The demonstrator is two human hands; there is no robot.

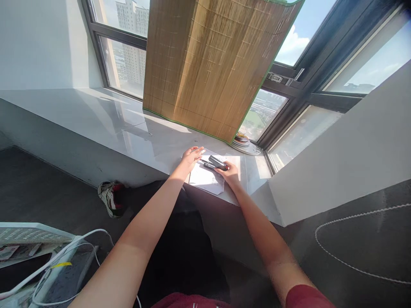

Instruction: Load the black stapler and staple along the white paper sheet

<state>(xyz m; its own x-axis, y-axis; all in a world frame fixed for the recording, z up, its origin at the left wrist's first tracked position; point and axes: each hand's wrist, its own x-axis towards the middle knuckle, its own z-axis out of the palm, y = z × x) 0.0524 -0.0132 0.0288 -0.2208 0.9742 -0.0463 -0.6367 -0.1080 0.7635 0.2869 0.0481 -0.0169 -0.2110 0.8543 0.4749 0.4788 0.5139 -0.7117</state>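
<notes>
On the sunlit windowsill lies a stack of white paper sheets [205, 179] with some print on it. A black stapler [217, 162], its jaws apart, is gripped at its right end by my right hand [230, 173], just over the upper part of the sheets. At the stack's upper left corner is my left hand [192, 156], its fingers stretched out and loosely apart, close to the stapler's front end. Whether its fingertips touch the paper or the stapler, I cannot tell.
A bamboo mat [208, 64] with green edging hangs in front of the window. Stacked plates [245, 145] stand in the sill's corner. A shoe [111, 197] shows at left, a white basket [35, 229] with cables at lower left, and a white cord [340, 259] on the right.
</notes>
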